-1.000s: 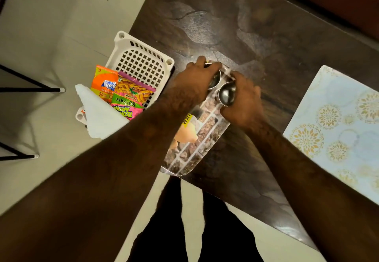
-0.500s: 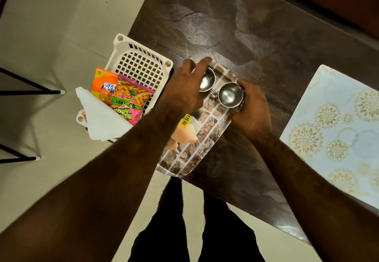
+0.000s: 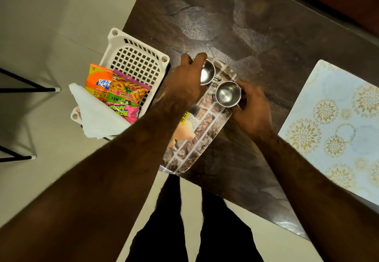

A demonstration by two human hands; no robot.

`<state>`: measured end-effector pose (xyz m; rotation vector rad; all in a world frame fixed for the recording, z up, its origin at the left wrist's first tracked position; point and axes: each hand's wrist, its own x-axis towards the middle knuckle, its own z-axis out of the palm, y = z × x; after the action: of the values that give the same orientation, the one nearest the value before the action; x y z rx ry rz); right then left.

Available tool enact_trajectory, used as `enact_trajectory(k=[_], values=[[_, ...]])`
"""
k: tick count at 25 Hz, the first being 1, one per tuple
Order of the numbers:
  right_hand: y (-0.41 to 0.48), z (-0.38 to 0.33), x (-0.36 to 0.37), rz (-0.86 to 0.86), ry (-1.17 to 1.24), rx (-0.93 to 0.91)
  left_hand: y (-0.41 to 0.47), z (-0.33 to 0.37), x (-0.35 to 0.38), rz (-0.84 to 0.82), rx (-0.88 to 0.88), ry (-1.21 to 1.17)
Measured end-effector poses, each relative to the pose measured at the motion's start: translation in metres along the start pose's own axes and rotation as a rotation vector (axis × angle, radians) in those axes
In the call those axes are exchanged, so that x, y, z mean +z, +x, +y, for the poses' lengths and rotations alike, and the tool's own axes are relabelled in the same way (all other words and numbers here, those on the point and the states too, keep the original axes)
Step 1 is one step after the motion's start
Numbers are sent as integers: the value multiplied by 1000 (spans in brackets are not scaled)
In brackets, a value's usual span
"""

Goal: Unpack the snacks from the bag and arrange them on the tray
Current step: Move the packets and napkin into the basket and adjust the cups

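Note:
A brick-patterned tray [image 3: 196, 138] lies on the dark table, its near end over the table's edge. Two empty steel cups stand at its far end. My left hand [image 3: 184, 83] grips the left cup [image 3: 207, 72] from its left side. My right hand [image 3: 254, 108] holds the right cup [image 3: 227, 94] from the right. An orange snack packet [image 3: 98, 83] and a pink and green snack packet [image 3: 125, 99] lie in a white plastic basket [image 3: 133, 58] left of the table, beside a white bag [image 3: 96, 118].
A pale blue placemat with gold flowers [image 3: 338, 126] lies on the table at the right. Black stool legs [image 3: 26, 89] stand on the floor at the left. My legs are below the tray's near end.
Both hands have drawn apart, separating the two cups on the tray: the right cup has come nearer and to the right, the left cup stays at the far end.

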<state>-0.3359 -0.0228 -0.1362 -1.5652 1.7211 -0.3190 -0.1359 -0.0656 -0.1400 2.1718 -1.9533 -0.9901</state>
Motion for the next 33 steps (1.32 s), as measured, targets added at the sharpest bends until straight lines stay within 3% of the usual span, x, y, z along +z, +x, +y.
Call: enact_trajectory(k=[14, 25, 33], values=[[-1, 9, 6, -111, -43, 7, 1, -1, 0, -33, 77, -41], [-1, 12, 7, -88, -98, 8, 1, -4, 4, -49, 82, -86], [-28, -19, -1, 92, -242, -103, -50, -25, -7, 12, 67, -177]])
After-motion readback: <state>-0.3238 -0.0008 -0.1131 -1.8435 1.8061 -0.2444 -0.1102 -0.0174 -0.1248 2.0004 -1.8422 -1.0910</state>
